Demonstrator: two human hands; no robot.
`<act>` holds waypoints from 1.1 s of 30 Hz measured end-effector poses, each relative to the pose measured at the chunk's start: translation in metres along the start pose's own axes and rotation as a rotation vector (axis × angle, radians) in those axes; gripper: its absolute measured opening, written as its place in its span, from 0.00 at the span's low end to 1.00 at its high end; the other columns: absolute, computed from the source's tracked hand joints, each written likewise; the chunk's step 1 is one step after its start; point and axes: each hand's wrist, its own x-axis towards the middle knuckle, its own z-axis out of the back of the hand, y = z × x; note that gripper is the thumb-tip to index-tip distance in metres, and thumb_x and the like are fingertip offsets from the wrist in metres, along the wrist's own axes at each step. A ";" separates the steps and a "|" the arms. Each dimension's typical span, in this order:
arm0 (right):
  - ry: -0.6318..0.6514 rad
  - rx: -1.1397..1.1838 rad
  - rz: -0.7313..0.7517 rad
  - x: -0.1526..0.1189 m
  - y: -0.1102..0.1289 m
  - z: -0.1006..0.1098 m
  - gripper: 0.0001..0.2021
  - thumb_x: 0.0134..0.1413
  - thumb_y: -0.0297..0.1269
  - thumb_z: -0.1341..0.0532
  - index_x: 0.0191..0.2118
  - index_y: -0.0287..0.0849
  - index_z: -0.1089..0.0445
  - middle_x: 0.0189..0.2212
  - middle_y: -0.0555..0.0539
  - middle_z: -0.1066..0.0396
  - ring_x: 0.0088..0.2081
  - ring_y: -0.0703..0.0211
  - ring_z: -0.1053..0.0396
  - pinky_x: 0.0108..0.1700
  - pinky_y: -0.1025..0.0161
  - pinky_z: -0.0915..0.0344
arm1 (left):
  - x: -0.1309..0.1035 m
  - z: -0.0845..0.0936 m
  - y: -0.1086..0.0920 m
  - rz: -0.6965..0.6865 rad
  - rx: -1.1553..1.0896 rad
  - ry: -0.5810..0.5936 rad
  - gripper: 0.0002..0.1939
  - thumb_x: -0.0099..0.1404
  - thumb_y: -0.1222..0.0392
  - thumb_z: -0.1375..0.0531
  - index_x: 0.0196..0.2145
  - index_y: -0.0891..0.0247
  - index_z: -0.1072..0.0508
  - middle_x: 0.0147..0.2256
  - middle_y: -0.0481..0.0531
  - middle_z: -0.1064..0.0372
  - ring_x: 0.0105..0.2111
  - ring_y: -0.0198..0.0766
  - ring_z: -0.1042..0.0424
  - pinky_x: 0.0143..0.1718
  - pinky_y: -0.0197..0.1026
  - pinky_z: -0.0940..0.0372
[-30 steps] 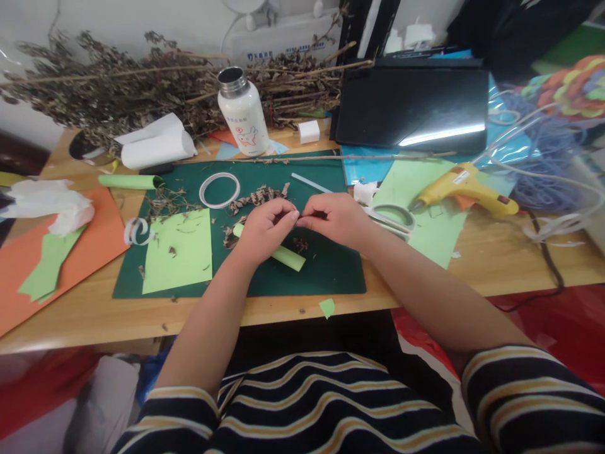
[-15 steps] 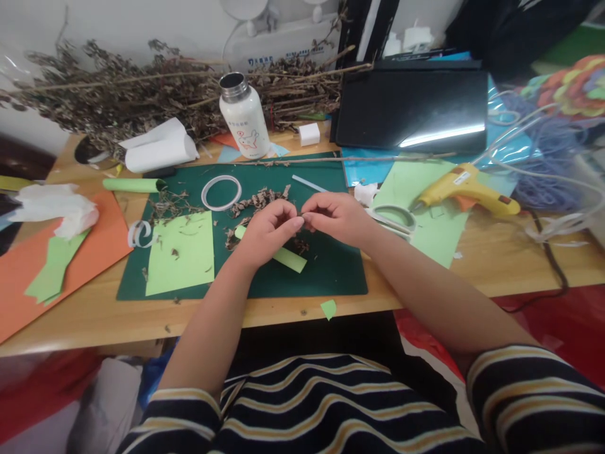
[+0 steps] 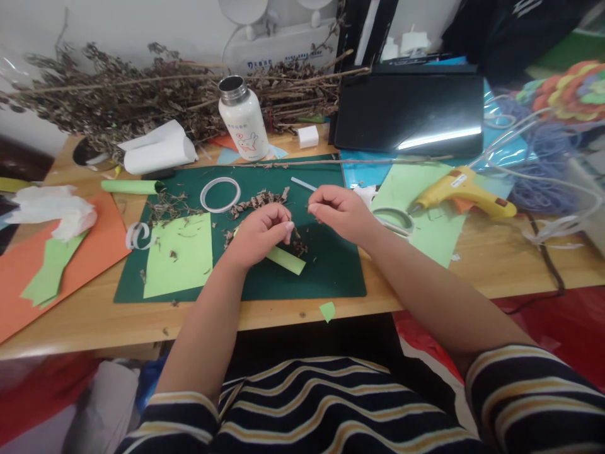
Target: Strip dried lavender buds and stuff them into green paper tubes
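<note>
Above the green cutting mat (image 3: 331, 277) my left hand (image 3: 261, 233) is closed in a pinch; what its fingertips hold, if anything, is too small to make out. My right hand (image 3: 336, 211) pinches a small dark dried plant bit (image 3: 311, 205). A gap lies between the two hands. Beneath the left hand lies a rolled green paper strip (image 3: 287, 260), partly covered by that hand. Crumpled dried leaves (image 3: 263, 198) rest behind it on the mat. A green paper square (image 3: 180, 255) with leaf crumbs on it is to the left.
Behind the mat stand an open white bottle (image 3: 246, 126) and a heap of dried branches (image 3: 118, 94). A tape roll (image 3: 205, 203) lies on the mat. Scissors (image 3: 394, 217) and a yellow glue gun (image 3: 466, 191), with its cord, are at right. Orange paper (image 3: 101, 258) is at left.
My hands, whose fingertips met before, have drawn apart. The right hand moved slightly up and right, the left slightly down and left.
</note>
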 end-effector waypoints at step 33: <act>0.300 -0.573 0.161 0.000 -0.006 0.001 0.10 0.53 0.36 0.49 0.29 0.39 0.34 0.26 0.46 0.32 0.30 0.62 0.39 0.32 0.65 0.48 | 0.001 0.004 0.003 0.021 0.075 0.002 0.06 0.56 0.60 0.44 0.24 0.64 0.37 0.19 0.44 0.39 0.21 0.28 0.41 0.24 0.33 0.44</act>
